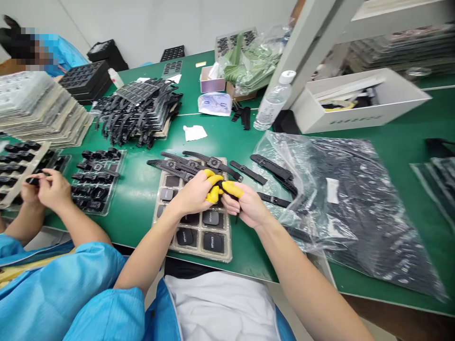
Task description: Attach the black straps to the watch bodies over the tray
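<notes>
My left hand [199, 192] and my right hand [247, 203] meet above a tray, yellow covers on several fingertips. Both are closed on a small black watch strap [221, 184], mostly hidden by the fingers. Under my left hand lies the compartmented plastic tray [228, 251]. Square black watch bodies [213, 242] sit in its compartments. Across the tray's far end rest several watches with straps attached [214, 162]. Loose black straps [248, 172] lie just beyond and to the right of my right hand, some partly under clear plastic.
A clear bag of dark straps [377, 213] covers the right side. Behind it stand a white box [362, 113] and a water bottle [272, 104]. To the left, a co-worker's hands [53, 189] work near a tray of watches [95, 180]; a stack of strapped trays [138, 113] stands behind.
</notes>
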`<action>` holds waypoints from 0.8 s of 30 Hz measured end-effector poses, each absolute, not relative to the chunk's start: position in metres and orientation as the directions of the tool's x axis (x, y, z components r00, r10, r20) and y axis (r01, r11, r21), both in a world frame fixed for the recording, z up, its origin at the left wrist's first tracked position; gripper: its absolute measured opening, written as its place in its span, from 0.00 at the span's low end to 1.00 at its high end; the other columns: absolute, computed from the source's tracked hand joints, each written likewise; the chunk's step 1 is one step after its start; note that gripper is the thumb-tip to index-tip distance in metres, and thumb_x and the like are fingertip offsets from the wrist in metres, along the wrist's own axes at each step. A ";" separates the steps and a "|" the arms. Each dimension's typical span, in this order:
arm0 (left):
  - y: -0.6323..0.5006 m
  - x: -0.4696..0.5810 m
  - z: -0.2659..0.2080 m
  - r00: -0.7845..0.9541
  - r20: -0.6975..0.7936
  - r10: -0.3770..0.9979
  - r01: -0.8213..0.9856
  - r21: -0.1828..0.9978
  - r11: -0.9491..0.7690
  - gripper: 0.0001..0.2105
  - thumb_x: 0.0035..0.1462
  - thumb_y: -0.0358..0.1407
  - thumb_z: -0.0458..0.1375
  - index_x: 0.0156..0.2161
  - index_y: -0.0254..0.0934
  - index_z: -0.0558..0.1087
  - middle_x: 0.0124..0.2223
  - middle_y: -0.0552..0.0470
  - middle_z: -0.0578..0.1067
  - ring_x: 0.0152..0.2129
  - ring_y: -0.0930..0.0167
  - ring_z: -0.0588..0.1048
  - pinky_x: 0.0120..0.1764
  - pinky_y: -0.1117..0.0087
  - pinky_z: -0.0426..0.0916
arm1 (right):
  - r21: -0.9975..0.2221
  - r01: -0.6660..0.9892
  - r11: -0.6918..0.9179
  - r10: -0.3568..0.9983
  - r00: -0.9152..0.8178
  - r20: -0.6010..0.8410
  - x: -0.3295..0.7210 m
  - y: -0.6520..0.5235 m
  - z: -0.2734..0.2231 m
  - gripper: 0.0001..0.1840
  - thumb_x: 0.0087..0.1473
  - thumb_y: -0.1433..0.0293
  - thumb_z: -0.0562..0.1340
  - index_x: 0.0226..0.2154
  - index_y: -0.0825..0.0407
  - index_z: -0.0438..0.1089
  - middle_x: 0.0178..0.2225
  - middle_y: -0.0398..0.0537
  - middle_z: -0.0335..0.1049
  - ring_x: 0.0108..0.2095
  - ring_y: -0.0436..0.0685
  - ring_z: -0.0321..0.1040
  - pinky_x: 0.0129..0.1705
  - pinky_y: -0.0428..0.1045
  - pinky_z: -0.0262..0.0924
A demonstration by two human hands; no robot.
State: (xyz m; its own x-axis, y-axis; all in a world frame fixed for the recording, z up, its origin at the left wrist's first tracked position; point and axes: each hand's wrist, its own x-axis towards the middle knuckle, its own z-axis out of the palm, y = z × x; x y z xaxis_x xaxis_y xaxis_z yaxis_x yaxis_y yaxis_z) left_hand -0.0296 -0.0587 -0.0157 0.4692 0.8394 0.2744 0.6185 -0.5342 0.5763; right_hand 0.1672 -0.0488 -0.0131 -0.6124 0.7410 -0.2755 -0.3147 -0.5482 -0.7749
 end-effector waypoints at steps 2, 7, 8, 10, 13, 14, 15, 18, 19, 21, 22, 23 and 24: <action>-0.059 -0.028 -0.016 0.463 0.268 0.845 0.579 0.631 -0.517 0.19 0.70 0.35 0.49 0.61 0.35 0.70 0.54 0.38 0.75 0.54 0.58 0.74 0.59 0.53 0.73 | -0.792 -0.295 -0.534 0.740 -0.617 -0.270 0.168 -0.051 -0.013 0.24 0.55 0.50 0.72 0.26 0.47 0.64 0.12 0.34 0.52 0.15 0.47 0.43 0.18 0.46 0.42; -0.060 -0.021 -0.020 0.292 0.222 0.930 0.424 0.842 -0.334 0.21 0.68 0.41 0.59 0.62 0.36 0.70 0.58 0.40 0.77 0.54 0.61 0.77 0.59 0.60 0.72 | -0.853 -0.289 -0.435 0.801 -0.556 -0.220 0.172 -0.055 -0.015 0.24 0.56 0.47 0.71 0.29 0.47 0.66 0.18 0.39 0.62 0.18 0.51 0.56 0.21 0.48 0.56; -0.060 -0.019 -0.021 0.248 0.219 0.944 0.387 0.870 -0.304 0.20 0.66 0.42 0.61 0.58 0.35 0.73 0.55 0.41 0.79 0.52 0.62 0.79 0.57 0.61 0.73 | -0.857 -0.283 -0.431 0.805 -0.549 -0.224 0.173 -0.055 -0.016 0.23 0.56 0.47 0.71 0.31 0.47 0.67 0.19 0.38 0.61 0.19 0.50 0.56 0.21 0.47 0.57; -0.060 -0.015 -0.021 0.150 0.256 0.955 0.286 0.913 -0.290 0.17 0.62 0.45 0.66 0.48 0.34 0.77 0.50 0.42 0.80 0.48 0.63 0.80 0.54 0.63 0.73 | -0.861 -0.249 -0.443 0.789 -0.564 -0.243 0.175 -0.056 -0.018 0.23 0.58 0.48 0.71 0.31 0.47 0.67 0.20 0.37 0.59 0.18 0.48 0.54 0.20 0.46 0.56; -0.060 -0.009 -0.017 -0.099 0.245 0.965 0.010 0.969 -0.245 0.23 0.53 0.53 0.71 0.42 0.34 0.76 0.46 0.42 0.81 0.45 0.62 0.81 0.49 0.62 0.76 | -0.875 -0.128 -0.466 0.708 -0.648 -0.283 0.179 -0.054 -0.023 0.27 0.62 0.45 0.65 0.25 0.48 0.63 0.20 0.37 0.55 0.16 0.44 0.48 0.17 0.43 0.49; -0.060 -0.008 -0.014 -0.196 0.189 0.962 -0.097 0.973 -0.211 0.26 0.52 0.56 0.71 0.43 0.34 0.75 0.46 0.42 0.81 0.42 0.63 0.82 0.46 0.63 0.77 | -0.881 -0.074 -0.467 0.672 -0.678 -0.299 0.180 -0.053 -0.025 0.29 0.62 0.44 0.64 0.24 0.49 0.63 0.19 0.37 0.55 0.15 0.44 0.46 0.16 0.43 0.48; -0.059 -0.008 -0.011 -0.290 0.122 0.949 -0.193 0.964 -0.183 0.29 0.51 0.58 0.70 0.44 0.35 0.74 0.45 0.43 0.81 0.39 0.64 0.83 0.43 0.63 0.78 | -0.886 -0.025 -0.464 0.640 -0.701 -0.315 0.182 -0.051 -0.028 0.29 0.61 0.44 0.63 0.23 0.48 0.63 0.19 0.37 0.54 0.14 0.44 0.45 0.16 0.43 0.47; -0.057 -0.010 -0.003 -0.460 -0.013 0.888 -0.360 0.917 -0.173 0.33 0.47 0.60 0.72 0.46 0.38 0.67 0.44 0.46 0.83 0.30 0.67 0.83 0.35 0.66 0.78 | -0.904 0.034 -0.426 0.643 -0.692 -0.329 0.188 -0.044 -0.036 0.28 0.61 0.44 0.63 0.22 0.48 0.65 0.18 0.38 0.55 0.14 0.43 0.44 0.15 0.43 0.47; -0.056 -0.012 -0.002 -0.474 -0.031 0.880 -0.386 0.906 -0.176 0.35 0.45 0.59 0.73 0.46 0.39 0.65 0.45 0.46 0.83 0.29 0.67 0.83 0.34 0.66 0.78 | -0.915 0.027 -0.402 0.673 -0.669 -0.316 0.190 -0.042 -0.040 0.27 0.61 0.45 0.63 0.22 0.48 0.66 0.18 0.39 0.56 0.13 0.44 0.45 0.15 0.43 0.47; -0.053 -0.017 0.000 -0.487 -0.050 0.872 -0.415 0.892 -0.181 0.35 0.44 0.56 0.76 0.46 0.40 0.62 0.47 0.44 0.83 0.32 0.66 0.84 0.34 0.69 0.78 | -0.935 0.021 -0.354 0.708 -0.647 -0.282 0.194 -0.037 -0.047 0.25 0.60 0.47 0.64 0.22 0.47 0.68 0.18 0.40 0.57 0.13 0.45 0.48 0.14 0.43 0.47; -0.051 -0.020 0.000 -0.511 -0.056 0.858 -0.416 0.889 -0.189 0.34 0.45 0.54 0.75 0.47 0.40 0.62 0.49 0.43 0.83 0.33 0.66 0.85 0.33 0.71 0.78 | -0.943 0.028 -0.333 0.708 -0.653 -0.269 0.197 -0.035 -0.051 0.24 0.59 0.48 0.65 0.22 0.46 0.69 0.18 0.40 0.57 0.13 0.45 0.48 0.14 0.43 0.46; -0.050 -0.023 0.000 -0.547 -0.064 0.834 -0.407 0.891 -0.199 0.33 0.48 0.52 0.74 0.48 0.39 0.63 0.50 0.42 0.83 0.34 0.66 0.85 0.31 0.73 0.77 | -0.949 0.041 -0.313 0.701 -0.664 -0.260 0.199 -0.033 -0.054 0.23 0.58 0.48 0.65 0.22 0.46 0.70 0.18 0.41 0.57 0.13 0.46 0.49 0.13 0.44 0.46; -0.049 -0.026 -0.001 -0.583 -0.073 0.809 -0.390 0.899 -0.200 0.31 0.51 0.51 0.73 0.49 0.38 0.63 0.51 0.42 0.82 0.33 0.67 0.84 0.29 0.75 0.76 | -0.954 0.054 -0.295 0.699 -0.669 -0.254 0.201 -0.031 -0.056 0.23 0.58 0.48 0.65 0.22 0.45 0.72 0.18 0.42 0.57 0.13 0.46 0.49 0.13 0.44 0.47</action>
